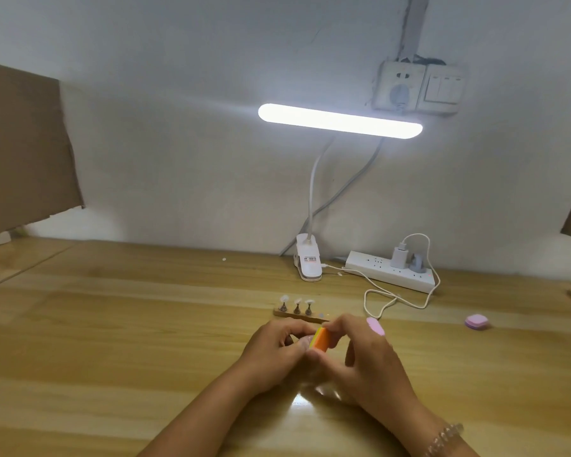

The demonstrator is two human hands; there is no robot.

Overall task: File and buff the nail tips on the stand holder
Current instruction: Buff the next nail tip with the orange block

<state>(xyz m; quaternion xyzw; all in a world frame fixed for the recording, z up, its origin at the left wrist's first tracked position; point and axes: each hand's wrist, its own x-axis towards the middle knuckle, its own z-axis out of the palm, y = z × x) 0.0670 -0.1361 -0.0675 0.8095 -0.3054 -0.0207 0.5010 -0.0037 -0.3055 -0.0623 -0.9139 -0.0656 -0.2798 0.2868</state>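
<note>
A wooden stand holder [285, 313] lies on the table just beyond my hands, with three small pegs each bearing a pale nail tip [298, 301]. My right hand [368, 361] grips a small orange and yellow buffer block [321, 339] between thumb and fingers. My left hand [277, 349] is curled right against the block's left side; it seems to pinch something small there, but my fingers hide what. Both hands are a little in front of the holder, not touching it. A pink oval piece [375, 325] shows just behind my right hand.
A clip lamp [309, 262] with a lit bar [340, 122] stands at the back. A white power strip [389, 271] and a looping cable [396, 296] lie to its right. A pink buffer pad [476, 321] rests at the right. Cardboard panels [23, 150] flank both sides.
</note>
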